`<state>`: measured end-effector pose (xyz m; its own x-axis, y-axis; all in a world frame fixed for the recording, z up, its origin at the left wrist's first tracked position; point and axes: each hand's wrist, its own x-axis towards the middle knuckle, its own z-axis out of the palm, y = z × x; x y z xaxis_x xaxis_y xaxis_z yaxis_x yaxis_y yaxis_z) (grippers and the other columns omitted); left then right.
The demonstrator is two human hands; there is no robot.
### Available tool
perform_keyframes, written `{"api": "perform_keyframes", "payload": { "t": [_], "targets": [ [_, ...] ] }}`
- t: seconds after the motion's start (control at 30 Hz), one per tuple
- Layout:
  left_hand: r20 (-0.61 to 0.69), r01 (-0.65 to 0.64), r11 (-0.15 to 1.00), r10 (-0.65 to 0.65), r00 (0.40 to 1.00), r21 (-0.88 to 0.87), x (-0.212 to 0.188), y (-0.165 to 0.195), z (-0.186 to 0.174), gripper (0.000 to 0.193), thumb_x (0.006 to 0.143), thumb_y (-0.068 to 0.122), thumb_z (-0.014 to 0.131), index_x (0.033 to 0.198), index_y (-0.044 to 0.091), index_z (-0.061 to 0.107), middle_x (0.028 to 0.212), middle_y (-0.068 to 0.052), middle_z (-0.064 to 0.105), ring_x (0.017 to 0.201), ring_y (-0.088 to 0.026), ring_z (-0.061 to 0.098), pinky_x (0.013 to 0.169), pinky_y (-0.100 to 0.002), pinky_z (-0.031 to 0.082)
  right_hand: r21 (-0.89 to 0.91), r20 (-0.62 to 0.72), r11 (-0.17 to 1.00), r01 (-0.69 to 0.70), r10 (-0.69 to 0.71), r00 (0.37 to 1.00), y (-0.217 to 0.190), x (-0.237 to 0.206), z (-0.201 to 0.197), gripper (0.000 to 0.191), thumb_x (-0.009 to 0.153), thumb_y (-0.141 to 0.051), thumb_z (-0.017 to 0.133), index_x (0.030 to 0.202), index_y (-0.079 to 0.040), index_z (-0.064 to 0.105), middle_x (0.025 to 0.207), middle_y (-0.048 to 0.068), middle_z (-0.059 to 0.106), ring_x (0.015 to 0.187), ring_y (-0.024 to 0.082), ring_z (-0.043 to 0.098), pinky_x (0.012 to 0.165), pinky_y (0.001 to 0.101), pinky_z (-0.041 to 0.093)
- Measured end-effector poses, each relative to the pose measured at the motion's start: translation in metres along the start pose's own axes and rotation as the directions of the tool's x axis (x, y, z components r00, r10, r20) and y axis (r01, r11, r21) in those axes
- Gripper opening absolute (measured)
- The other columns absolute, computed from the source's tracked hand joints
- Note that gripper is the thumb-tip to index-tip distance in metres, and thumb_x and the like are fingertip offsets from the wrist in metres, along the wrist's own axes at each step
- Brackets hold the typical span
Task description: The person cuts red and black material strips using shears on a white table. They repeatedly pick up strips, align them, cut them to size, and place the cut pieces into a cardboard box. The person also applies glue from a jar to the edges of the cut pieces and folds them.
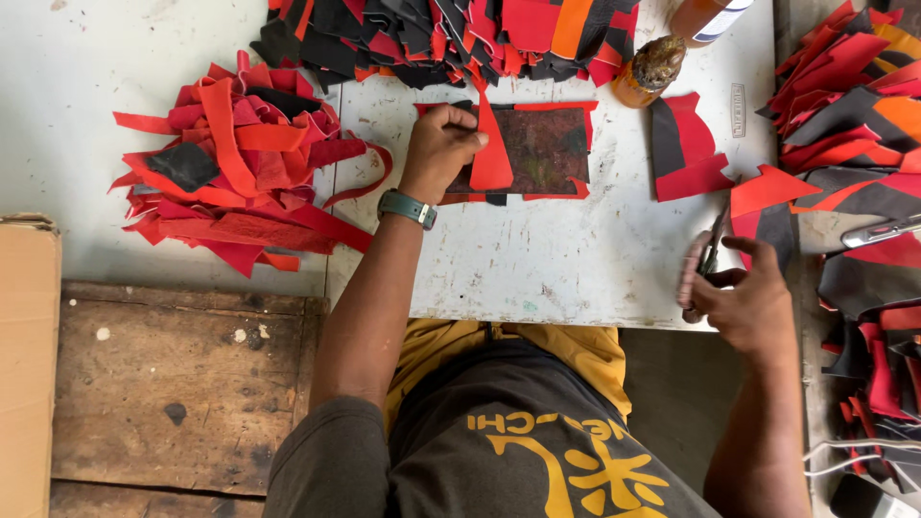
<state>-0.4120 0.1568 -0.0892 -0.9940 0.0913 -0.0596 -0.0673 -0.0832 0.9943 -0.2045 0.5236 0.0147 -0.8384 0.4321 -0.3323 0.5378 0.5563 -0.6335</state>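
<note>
My left hand [439, 146], with a teal watch on its wrist, pinches a narrow red leather piece [489, 153] that lies over a dark rectangular panel [542, 149] edged in red on the white worktable [566, 259]. My right hand [743, 293] is at the table's right edge, its fingers through the handles of a pair of scissors [708, 259] whose blades point away from me. Red and black cut pieces [686, 149] lie just beyond the scissors.
A heap of red leather scraps [235, 158] sits at the left. Red, black and orange pieces are piled along the far edge [451, 34] and at the right [849, 96]. A brown glue bottle [650, 69] stands at the back. A cardboard box [24, 364] and wooden boards [173, 384] are at lower left.
</note>
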Motion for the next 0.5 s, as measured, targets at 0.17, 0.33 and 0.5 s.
{"api": "perform_keyframes", "payload": {
  "t": [0.17, 0.33, 0.5],
  "targets": [
    [-0.106, -0.078, 0.99, 0.066, 0.992, -0.114, 0.002, 0.005, -0.042, 0.02, 0.089, 0.003, 0.078, 0.105, 0.004, 0.065, 0.082, -0.002, 0.066, 0.072, -0.009, 0.062, 0.065, -0.024, 0.056, 0.637, 0.091, 0.767, 0.074, -0.17, 0.981, 0.055, 0.01, -0.018, 0.061, 0.092, -0.005, 0.067, 0.149, 0.003, 0.045, 0.096, 0.014, 0.067, 0.066, 0.021, 0.063, 0.055, 0.0326, 0.052],
    [-0.192, -0.153, 0.981, 0.174, 0.966, 0.12, -0.024, 0.003, -0.099, 0.012, 0.09, -0.002, 0.072, 0.099, 0.001, 0.066, 0.094, -0.003, 0.074, 0.086, -0.011, 0.071, 0.077, -0.025, 0.059, 0.867, 0.179, 0.496, -0.049, -0.216, 0.96, 0.093, -0.003, 0.007, 0.049, 0.094, -0.005, 0.065, 0.14, -0.005, 0.046, 0.097, 0.017, 0.068, 0.08, 0.026, 0.072, 0.066, 0.0379, 0.06],
    [-0.309, -0.032, 0.896, 0.187, 0.933, 0.443, -0.048, 0.008, -0.114, 0.017, 0.09, 0.004, 0.073, 0.107, 0.0, 0.075, 0.095, -0.008, 0.077, 0.085, -0.017, 0.074, 0.076, -0.028, 0.058, 0.947, 0.2, 0.297, -0.124, -0.243, 0.949, 0.101, -0.022, 0.029, 0.046, 0.099, 0.002, 0.066, 0.138, -0.006, 0.042, 0.102, 0.019, 0.069, 0.088, 0.029, 0.072, 0.081, 0.0464, 0.062]
  ]
}}
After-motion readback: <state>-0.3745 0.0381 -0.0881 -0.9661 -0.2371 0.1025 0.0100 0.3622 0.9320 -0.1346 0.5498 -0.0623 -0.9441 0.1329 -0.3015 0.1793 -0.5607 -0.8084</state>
